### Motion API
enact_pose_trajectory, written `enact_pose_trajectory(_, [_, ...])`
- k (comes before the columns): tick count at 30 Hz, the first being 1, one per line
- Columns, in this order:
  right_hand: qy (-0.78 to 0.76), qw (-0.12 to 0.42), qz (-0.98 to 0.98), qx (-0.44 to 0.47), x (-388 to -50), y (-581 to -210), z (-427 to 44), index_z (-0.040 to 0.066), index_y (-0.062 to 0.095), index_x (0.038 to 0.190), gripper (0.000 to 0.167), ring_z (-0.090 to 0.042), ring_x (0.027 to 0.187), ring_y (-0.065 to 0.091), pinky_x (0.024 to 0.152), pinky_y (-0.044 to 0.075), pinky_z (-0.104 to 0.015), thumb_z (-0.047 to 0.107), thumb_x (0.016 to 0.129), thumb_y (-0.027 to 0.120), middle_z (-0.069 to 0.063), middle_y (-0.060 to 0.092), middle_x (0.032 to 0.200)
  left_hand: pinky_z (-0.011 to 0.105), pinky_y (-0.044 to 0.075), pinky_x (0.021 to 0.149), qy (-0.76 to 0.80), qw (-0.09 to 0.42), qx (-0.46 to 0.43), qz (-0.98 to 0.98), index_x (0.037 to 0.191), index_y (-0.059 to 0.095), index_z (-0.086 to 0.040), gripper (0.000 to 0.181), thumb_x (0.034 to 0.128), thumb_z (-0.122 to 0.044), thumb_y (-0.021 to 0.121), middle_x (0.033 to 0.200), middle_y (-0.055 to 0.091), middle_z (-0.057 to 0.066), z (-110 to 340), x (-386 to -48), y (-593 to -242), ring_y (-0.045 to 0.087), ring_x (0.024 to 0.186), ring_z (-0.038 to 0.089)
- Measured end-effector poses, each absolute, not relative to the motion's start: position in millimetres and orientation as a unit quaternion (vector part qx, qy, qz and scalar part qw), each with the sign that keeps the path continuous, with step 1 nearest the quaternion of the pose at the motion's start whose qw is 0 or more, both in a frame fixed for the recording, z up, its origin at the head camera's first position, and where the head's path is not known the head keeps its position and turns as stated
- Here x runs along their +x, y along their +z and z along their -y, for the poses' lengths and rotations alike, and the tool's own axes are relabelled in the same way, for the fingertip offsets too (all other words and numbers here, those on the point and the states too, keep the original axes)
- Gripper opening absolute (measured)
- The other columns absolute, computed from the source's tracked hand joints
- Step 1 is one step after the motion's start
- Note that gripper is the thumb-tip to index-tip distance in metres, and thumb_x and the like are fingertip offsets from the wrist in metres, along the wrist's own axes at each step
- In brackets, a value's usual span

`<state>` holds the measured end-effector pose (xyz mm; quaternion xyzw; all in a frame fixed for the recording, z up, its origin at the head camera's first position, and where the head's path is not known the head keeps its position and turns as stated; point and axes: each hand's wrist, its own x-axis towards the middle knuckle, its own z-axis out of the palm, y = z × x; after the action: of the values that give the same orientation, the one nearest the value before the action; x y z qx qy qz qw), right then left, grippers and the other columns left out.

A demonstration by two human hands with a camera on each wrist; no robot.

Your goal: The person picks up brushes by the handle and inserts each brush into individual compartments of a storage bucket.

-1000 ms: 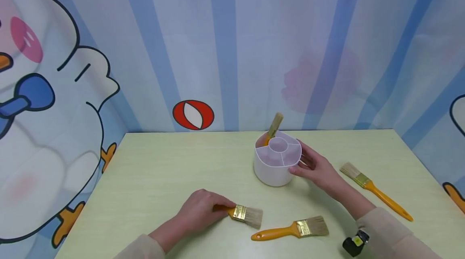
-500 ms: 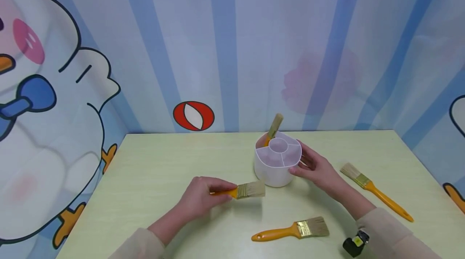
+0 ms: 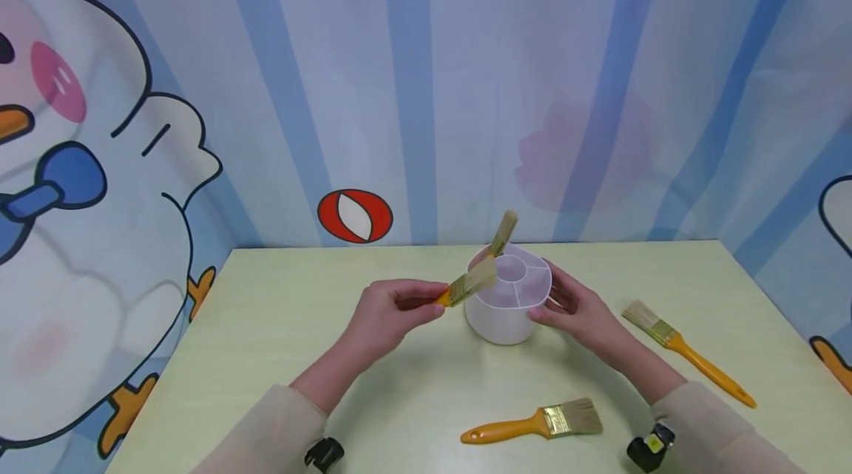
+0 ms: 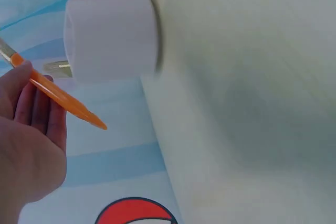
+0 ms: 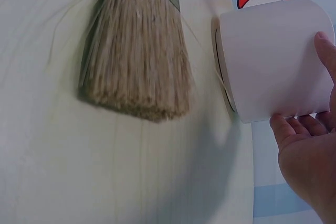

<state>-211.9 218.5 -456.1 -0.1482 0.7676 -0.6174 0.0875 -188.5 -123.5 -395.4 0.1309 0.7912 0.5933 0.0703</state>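
Note:
In the head view, my left hand (image 3: 386, 317) pinches a flat paintbrush (image 3: 471, 283) by its orange handle, bristles slanting up to the right. The bristles overlap the near-left rim of a white divided brush pot (image 3: 501, 322); whether they touch it I cannot tell. The left wrist view shows the handle (image 4: 65, 99) held in the air, its tip free. My right hand (image 3: 587, 317) grips the pot's right side, thumb in front and fingers behind. Another paintbrush (image 3: 504, 234) stands bristles up in the pot's back-left compartment, its lower handle hidden.
A paintbrush (image 3: 532, 421) lies on the pale table (image 3: 286, 356) near the front, bristles to the right. Farther right lies another paintbrush (image 3: 688, 352), bristles toward the back. Behind the table hangs a striped blue backdrop (image 3: 459, 89) with cartoon prints.
My left hand has lifted the paintbrush off the table and carried it up and rightward to the pot, tilting the bristles upward. My right hand stays on the pot.

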Motion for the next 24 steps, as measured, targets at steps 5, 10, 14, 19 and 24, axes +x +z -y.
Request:
enact_pose_trajectory(5, [-0.628,0.087,-0.759,-0.150,-211.0,-456.8,-219.0,0.007,0.018,0.172,0.093,-0.044,0.159,0.027,0.110,0.044,-0.018,0.011,0.100,0.077,-0.023,0.025,0.174,0.034,0.063,0.094,0.635,0.064,0.114,-0.761,0.128,0.080,-0.014,0.032,0.0956,-0.012,0.082,0.122,0.079,0.005,102.5,-199.2,-383.0,0.076,0.110,0.022])
enact_pose_trajectory(10, [-0.625,0.086,-0.762,-0.146,-210.6,-456.7,-218.5,0.007,0.018,0.172,0.093,-0.044,0.159,0.027,0.112,0.043,-0.023,0.013,0.100,0.077,-0.023,0.026,0.174,0.034,0.060,0.101,0.664,0.059,0.094,-0.739,0.131,0.079,-0.016,0.034,0.0969,-0.017,0.082,0.125,0.078,0.003,80.2,-210.7,-373.1,0.073,0.119,0.021])
enact_pose_trajectory(14, [-0.623,0.085,-0.764,-0.144,-210.8,-456.4,-218.3,0.007,0.018,0.171,0.093,-0.045,0.159,0.027,0.113,0.042,-0.025,0.014,0.100,0.078,-0.023,0.025,0.174,0.036,0.059,0.103,0.693,0.055,0.092,-0.713,0.132,0.078,-0.015,0.034,0.0980,-0.016,0.080,0.126,0.077,0.004,62.0,-219.4,-365.5,0.072,0.120,0.022])
enact_pose_trajectory(19, [-0.622,0.085,-0.765,-0.143,-211.6,-457.1,-218.0,0.007,0.018,0.172,0.093,-0.043,0.159,0.026,0.114,0.041,-0.025,0.015,0.100,0.078,-0.021,0.026,0.175,0.037,0.059,0.103,0.722,0.048,0.074,-0.686,0.129,0.079,-0.016,0.031,0.0980,-0.014,0.080,0.123,0.079,0.003,38.5,-228.7,-356.0,0.073,0.117,0.021])
enact_pose_trajectory(24, [-0.617,0.083,-0.769,-0.143,-211.5,-456.3,-217.8,0.007,0.019,0.171,0.093,-0.044,0.159,0.027,0.115,0.040,-0.030,0.016,0.100,0.077,-0.022,0.026,0.174,0.037,0.059,0.103,0.740,0.025,0.060,-0.670,0.125,0.081,-0.017,0.029,0.0968,-0.014,0.081,0.119,0.080,0.000,17.6,-238.0,-351.2,0.075,0.113,0.019])
